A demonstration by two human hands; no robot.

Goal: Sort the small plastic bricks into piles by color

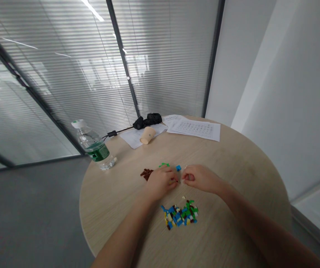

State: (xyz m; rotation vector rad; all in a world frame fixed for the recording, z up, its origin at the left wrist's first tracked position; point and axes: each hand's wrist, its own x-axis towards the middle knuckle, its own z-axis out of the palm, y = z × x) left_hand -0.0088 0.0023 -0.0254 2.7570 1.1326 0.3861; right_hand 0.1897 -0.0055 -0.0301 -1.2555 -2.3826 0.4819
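My left hand (pixel 162 180) is low over the table with its fingers curled in. A tiny dark bit shows at its fingertips, too small to name. Facing it across a narrow gap, my right hand (pixel 199 178) has thumb and fingers pinched together; what they hold, if anything, is hidden. Brown toy bricks (pixel 146 174) lie in a small pile just left of my left hand, which partly covers them. Green bricks (pixel 164 164) and a blue brick (pixel 178 168) lie beyond the hands. Nearer me is a mixed heap of small coloured bricks (pixel 180 215).
A water bottle (pixel 98 152) stands at the left of the round wooden table (pixel 227 230). Toward the back are a paper cup (pixel 147 135) on its side, printed sheets (pixel 196 128), and a black bundle (pixel 152 119) with a cable. Blinds and a white wall stand behind.
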